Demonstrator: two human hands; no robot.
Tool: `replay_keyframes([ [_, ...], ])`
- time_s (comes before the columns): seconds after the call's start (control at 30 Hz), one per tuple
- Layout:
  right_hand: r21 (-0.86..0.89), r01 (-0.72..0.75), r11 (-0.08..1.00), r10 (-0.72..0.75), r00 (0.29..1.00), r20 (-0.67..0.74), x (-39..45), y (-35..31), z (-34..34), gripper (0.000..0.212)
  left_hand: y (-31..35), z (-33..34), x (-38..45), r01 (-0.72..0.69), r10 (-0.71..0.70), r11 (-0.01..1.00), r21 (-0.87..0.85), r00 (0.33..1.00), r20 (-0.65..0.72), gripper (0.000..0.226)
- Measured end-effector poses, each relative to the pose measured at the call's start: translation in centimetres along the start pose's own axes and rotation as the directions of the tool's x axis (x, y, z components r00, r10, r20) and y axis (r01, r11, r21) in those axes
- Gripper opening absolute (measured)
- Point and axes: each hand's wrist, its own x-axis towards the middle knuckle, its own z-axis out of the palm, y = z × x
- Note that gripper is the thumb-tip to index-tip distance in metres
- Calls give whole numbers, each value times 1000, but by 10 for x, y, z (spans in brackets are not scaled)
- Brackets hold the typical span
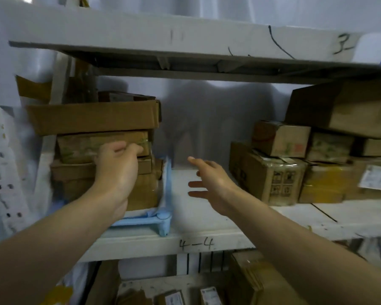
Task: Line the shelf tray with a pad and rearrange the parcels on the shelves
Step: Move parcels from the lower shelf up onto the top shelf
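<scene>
On the white shelf (pixel 207 219) marked 4-4, we found the blue tray (pixel 163 219) already padded and stacked; left hand (pixel 117 166) gripped a parcel (pixel 81 146), right hand (pixel 209 183) spread. Right parcels (pixel 273 179) remained.

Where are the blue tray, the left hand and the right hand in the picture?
blue tray (pixel 164 216): head view, its front right corner.
left hand (pixel 117 166): head view, back of the hand.
right hand (pixel 213 181): head view, back of the hand.
</scene>
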Motion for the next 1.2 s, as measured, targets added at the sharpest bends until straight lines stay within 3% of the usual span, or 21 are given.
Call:
replay_keyframes([
  [0.03,-4,-9,1000,9,1000,-18,-2,4,-13,68,-4,9,-7,3,-4,1000,9,999,42,7],
  [0.17,21,4,1000,-1,993,-117,-7,14,-69,60,-13,37,-24,79,-90,993,85,987,133,7],
  [0.33,-30,142,989,-144,933,-329,-2,12,-133,41,-19,79,-20,152,-183,977,152,959,216,13],
  [0.5,-284,266,921,-374,805,-460,9,5,-187,61,-20,138,-18,150,-185,977,151,948,259,7],
  [0.57,-387,268,883,-437,771,-463,16,2,-210,63,-20,171,-20,129,-172,978,164,943,284,13],
  [0.7,-498,250,830,-479,777,-408,35,-3,-250,75,-22,233,-28,99,-160,977,187,925,345,64],
  [0.87,-599,316,736,-552,792,-261,59,-4,-261,94,-21,290,-36,64,-126,983,170,914,385,83],
  [1.0,-599,350,720,-585,770,-254,70,-1,-264,94,-18,315,-33,-44,-22,979,199,949,316,98],
  [1.2,-417,411,811,-528,821,-217,79,-3,-271,84,-15,340,-36,-152,68,947,282,955,288,112],
])
